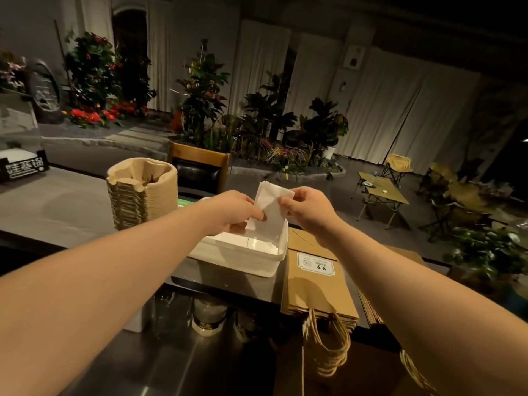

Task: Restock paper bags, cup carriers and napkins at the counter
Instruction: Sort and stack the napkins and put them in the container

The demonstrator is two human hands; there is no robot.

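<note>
A white napkin [271, 202] is held upright over an open white plastic box [254, 260] on the counter. My left hand [233, 211] pinches the napkin's lower left edge and my right hand [307, 208] pinches its right edge. More white napkins lie inside the box. A tall stack of brown pulp cup carriers [141, 191] stands to the left of the box. A stack of flat brown paper bags [315, 284] with twine handles [327, 347] lies to the right of the box, the handles hanging over the counter's near edge.
The grey counter [65, 201] runs from left to right. A black sign [24, 167] sits at its far left. A wooden chair [200, 167] stands behind the counter. Lower down, jars [208, 315] stand on a steel worktop. Potted plants and folding tables fill the room beyond.
</note>
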